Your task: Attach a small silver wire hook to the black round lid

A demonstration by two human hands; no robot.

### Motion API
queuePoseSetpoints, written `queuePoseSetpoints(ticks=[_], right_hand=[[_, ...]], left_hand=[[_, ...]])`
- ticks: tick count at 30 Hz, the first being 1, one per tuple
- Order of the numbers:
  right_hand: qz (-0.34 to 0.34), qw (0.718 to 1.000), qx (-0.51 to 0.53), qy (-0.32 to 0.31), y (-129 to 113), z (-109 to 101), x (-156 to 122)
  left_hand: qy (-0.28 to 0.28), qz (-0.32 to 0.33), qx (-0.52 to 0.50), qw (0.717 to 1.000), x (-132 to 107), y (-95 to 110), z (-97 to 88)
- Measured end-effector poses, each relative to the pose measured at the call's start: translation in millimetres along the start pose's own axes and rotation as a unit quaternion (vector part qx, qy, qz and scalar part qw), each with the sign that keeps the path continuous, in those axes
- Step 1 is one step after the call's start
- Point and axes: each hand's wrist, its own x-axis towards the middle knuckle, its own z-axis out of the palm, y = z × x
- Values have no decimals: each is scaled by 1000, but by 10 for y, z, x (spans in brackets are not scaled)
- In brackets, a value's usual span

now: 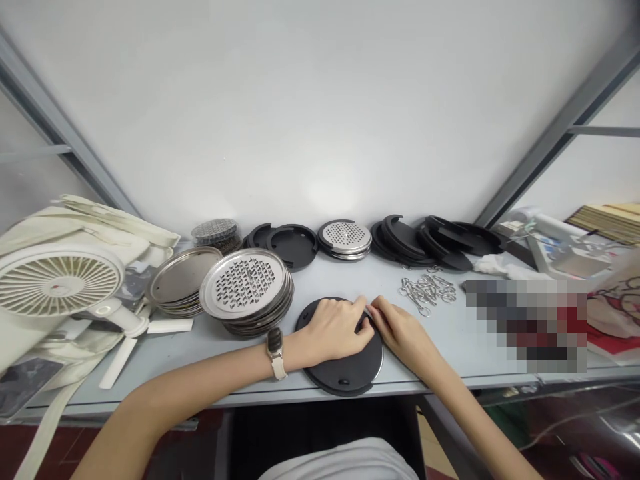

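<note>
Black round disc [345, 373] lies flat on the grey bench [210, 377], at the near edge, just right of centre, with a thin steel rim showing under its right side. My left hand [333, 330] rests across it, fingers curled, with the fingertips [361, 305] at the disc's far right edge. My right hand [400, 330] comes in from the right in a narrow pinch, its fingertips [373, 310] meeting the left ones there. Can't tell if a small part sits between them; fingers hide that spot. Step in hand looks like work at that edge, and the next move seems to call for a steady two-hand pinch there. Watch [275, 347] on my left wrist. Just left of the disc: a stack of perforated steel grater plates [245, 287], then plain steel plates [180, 277]. Far row: black discs [293, 245] and another grater stack [345, 237]. Far right of my hands: a loose pile of wire hooks [427, 292]. Further left: a white desk fan [57, 280] against a canvas bag [75, 227].
</note>
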Motion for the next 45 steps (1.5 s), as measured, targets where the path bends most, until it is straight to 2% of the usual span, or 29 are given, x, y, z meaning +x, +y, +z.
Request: queuePoseSetpoints(ticks=[2,5,14,27,35,45], right_hand=[[-4,999,28,-41,2,-7,-1],[16,995,70,-68,1,-27,-5],[74,983,150,-73,-10,-74,-1],[51,986,136,-83,-10,-73,-17],[27,991,108,-69,-4,-47,14],[28,989,123,-79,18,-30,20]], left_hand=[[-5,-2,2,1000,-1,4,-2],[-7,-12,7,1000,0,5,5],[-13,-23,0,1000,8,18,4],[-16,21,-27,999,-14,-5,-23],[-7,4,-7,1000,1,8,-3],[-8,14,1,1000,0,3,11]])
